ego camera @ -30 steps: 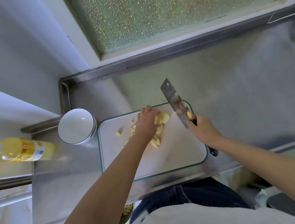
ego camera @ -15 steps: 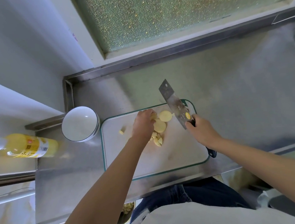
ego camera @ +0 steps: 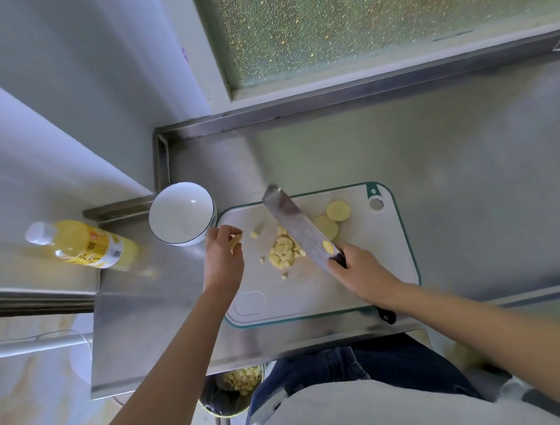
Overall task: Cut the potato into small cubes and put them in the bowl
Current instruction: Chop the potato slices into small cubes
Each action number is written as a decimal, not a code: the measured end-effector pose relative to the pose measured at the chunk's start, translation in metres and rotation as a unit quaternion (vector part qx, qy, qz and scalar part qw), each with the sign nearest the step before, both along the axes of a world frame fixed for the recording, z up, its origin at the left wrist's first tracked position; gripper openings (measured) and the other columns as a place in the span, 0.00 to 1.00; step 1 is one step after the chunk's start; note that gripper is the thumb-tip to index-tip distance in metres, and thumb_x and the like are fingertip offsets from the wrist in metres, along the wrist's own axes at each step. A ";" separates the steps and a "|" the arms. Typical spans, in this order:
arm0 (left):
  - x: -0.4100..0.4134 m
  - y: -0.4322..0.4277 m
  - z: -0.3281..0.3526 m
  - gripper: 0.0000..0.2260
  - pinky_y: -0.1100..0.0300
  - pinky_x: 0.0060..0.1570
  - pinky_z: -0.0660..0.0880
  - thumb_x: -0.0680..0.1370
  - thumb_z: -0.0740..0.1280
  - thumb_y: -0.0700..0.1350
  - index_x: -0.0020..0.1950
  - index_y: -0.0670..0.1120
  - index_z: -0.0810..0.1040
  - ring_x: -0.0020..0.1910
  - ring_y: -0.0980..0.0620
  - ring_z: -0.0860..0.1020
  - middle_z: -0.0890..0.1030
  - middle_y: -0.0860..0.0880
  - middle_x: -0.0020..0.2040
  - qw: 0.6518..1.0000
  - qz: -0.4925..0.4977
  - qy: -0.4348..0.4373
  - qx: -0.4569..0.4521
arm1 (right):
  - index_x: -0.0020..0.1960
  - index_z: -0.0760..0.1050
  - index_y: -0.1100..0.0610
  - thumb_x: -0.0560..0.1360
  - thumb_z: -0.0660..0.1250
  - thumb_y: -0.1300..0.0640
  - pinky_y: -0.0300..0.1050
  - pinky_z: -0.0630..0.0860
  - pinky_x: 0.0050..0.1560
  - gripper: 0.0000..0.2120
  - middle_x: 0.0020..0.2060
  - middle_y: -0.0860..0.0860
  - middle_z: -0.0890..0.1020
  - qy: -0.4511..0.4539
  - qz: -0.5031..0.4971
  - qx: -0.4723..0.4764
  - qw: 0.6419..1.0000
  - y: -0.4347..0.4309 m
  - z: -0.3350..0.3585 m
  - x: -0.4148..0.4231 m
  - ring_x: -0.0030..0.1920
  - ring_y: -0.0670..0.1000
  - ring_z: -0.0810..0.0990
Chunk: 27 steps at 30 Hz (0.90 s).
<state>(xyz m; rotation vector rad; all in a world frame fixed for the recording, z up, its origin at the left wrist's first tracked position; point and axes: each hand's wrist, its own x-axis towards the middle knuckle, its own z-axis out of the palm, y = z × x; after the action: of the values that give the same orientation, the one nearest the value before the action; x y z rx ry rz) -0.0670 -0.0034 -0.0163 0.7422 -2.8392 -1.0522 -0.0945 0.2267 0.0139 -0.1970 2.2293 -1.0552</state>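
Note:
A white cutting board [ego camera: 370, 272] with a green rim lies on the steel counter. A pile of small potato cubes [ego camera: 283, 253] sits mid-board, with two round potato slices [ego camera: 334, 216] behind the blade. My right hand [ego camera: 360, 273] grips the handle of a cleaver [ego camera: 298, 229], whose blade lies slanted over the pile. My left hand [ego camera: 223, 253] is at the board's left edge, fingers curled round a few potato pieces [ego camera: 235, 242], just right of the white bowl [ego camera: 181, 214], whose visible inside is bare.
A yellow drink bottle [ego camera: 83, 245] lies on its side left of the bowl. Below the counter's front edge stands a metal bowl [ego camera: 232, 390] with potato cubes in it. A raised steel rim runs along the back and left of the counter.
My left hand left the slices and moved left to the board's edge near the bowl, holding potato pieces. The cleaver swung over the cube pile. The view shifted.

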 end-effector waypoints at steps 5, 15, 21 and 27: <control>0.023 -0.009 -0.002 0.09 0.70 0.46 0.66 0.74 0.65 0.31 0.52 0.40 0.78 0.44 0.52 0.73 0.71 0.48 0.48 0.999 0.034 0.000 0.016 | 0.36 0.62 0.55 0.77 0.57 0.60 0.43 0.59 0.30 0.12 0.28 0.49 0.65 -0.020 0.030 0.020 0.999 -0.040 -0.006 0.014 0.29 0.48 0.63; 0.054 -0.019 -0.009 0.07 0.62 0.46 0.69 0.71 0.67 0.31 0.46 0.40 0.80 0.47 0.44 0.75 0.77 0.44 0.45 0.998 0.063 0.005 0.016 | 0.37 0.64 0.54 0.77 0.56 0.60 0.39 0.61 0.30 0.10 0.28 0.48 0.67 -0.026 0.041 0.052 0.997 -0.074 -0.027 0.034 0.33 0.53 0.68; 0.058 -0.016 -0.012 0.07 0.63 0.46 0.69 0.72 0.67 0.32 0.47 0.40 0.80 0.48 0.46 0.74 0.77 0.44 0.47 0.999 0.045 0.006 0.015 | 0.36 0.63 0.55 0.78 0.56 0.60 0.43 0.62 0.40 0.12 0.32 0.52 0.70 -0.004 -0.004 0.094 0.996 -0.054 -0.023 0.024 0.39 0.54 0.69; 0.050 -0.003 -0.008 0.07 0.70 0.41 0.65 0.70 0.69 0.33 0.45 0.42 0.81 0.44 0.51 0.74 0.77 0.50 0.43 0.999 0.017 0.008 0.037 | 0.44 0.66 0.59 0.79 0.56 0.59 0.42 0.64 0.41 0.06 0.32 0.51 0.70 0.005 -0.019 0.110 0.994 -0.034 -0.021 0.021 0.39 0.55 0.69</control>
<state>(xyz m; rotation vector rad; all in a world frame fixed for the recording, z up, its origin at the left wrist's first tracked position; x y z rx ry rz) -0.0165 -0.0065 -0.0247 0.7818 -2.7782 -1.1578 -0.0730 0.1929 -0.0073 -0.0646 2.3449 -0.8202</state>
